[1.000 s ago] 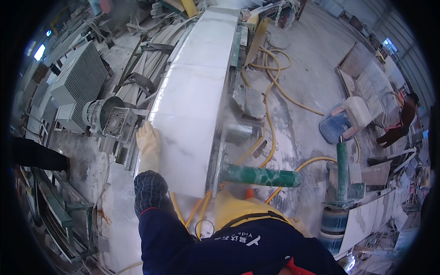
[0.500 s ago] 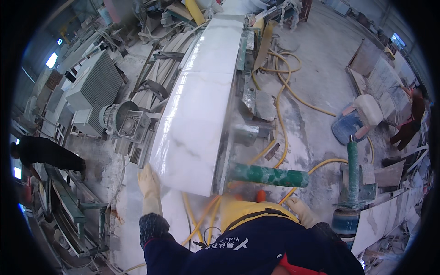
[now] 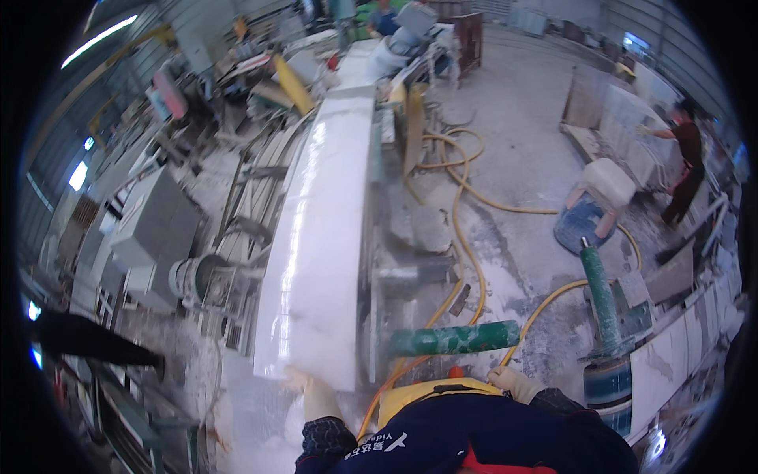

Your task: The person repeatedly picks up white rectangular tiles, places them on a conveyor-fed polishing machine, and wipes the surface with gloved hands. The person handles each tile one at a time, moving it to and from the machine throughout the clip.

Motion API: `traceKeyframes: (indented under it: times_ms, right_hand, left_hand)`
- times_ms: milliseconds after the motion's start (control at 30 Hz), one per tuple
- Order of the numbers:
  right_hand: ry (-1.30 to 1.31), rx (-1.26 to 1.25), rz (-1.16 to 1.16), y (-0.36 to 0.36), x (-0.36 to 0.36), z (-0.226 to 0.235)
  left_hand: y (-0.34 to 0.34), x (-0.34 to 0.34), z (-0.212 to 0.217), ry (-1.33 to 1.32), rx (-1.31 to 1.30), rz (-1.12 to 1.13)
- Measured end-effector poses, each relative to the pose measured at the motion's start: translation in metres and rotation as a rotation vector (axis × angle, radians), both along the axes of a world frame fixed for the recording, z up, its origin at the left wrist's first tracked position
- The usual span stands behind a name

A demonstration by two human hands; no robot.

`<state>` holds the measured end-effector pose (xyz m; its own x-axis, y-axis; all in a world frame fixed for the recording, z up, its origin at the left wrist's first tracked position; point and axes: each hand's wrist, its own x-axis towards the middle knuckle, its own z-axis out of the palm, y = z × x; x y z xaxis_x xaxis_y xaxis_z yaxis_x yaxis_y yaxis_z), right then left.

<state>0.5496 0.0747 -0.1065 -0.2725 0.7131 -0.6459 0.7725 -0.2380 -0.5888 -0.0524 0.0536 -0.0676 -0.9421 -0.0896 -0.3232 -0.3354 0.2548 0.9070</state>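
Observation:
A long strip of polished white stone slab [image 3: 320,237] runs away from me on a bench. My left hand [image 3: 314,395], in a pale glove, is at the slab's near end. Its fingers look stretched out against the edge, slightly blurred. My right hand [image 3: 517,385], gloved too, is at my right side by the yellow apron [image 3: 403,395]. Its fingers are bent inward, and whatever they may hold is hidden. Just beyond that hand lies a green cylinder [image 3: 458,338], with a yellow hose [image 3: 545,304] curving down beside it.
An upright green post [image 3: 602,292] and a blue drum [image 3: 584,225] stand to the right. Metal rails and a motor [image 3: 197,276] flank the slab's left. One person [image 3: 685,158] is by stone panels at far right; another in dark clothes [image 3: 99,340] is at left.
My left hand has shifted from the slab's left near corner rightward along its near end. The view has tilted up, showing more of the far workshop. My right hand stays by my side.

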Motion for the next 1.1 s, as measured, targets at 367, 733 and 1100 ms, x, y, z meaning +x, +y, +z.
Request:
traceKeyframes:
  times_ms: [367,733,1100]
  right_hand:
    - [0.117,-0.027,-0.271,-0.058,0.013,0.005]
    - [0.010,-0.029,-0.269,-0.058,-0.002,0.064]
    - [0.347,0.079,-0.299,0.054,-0.088,0.119]
  left_hand:
    - [0.010,0.048,0.034,0.086,-0.100,0.051]
    - [-0.002,0.032,-0.006,0.226,-0.221,0.008]
    - [-0.003,0.040,-0.014,0.247,-0.175,0.054]
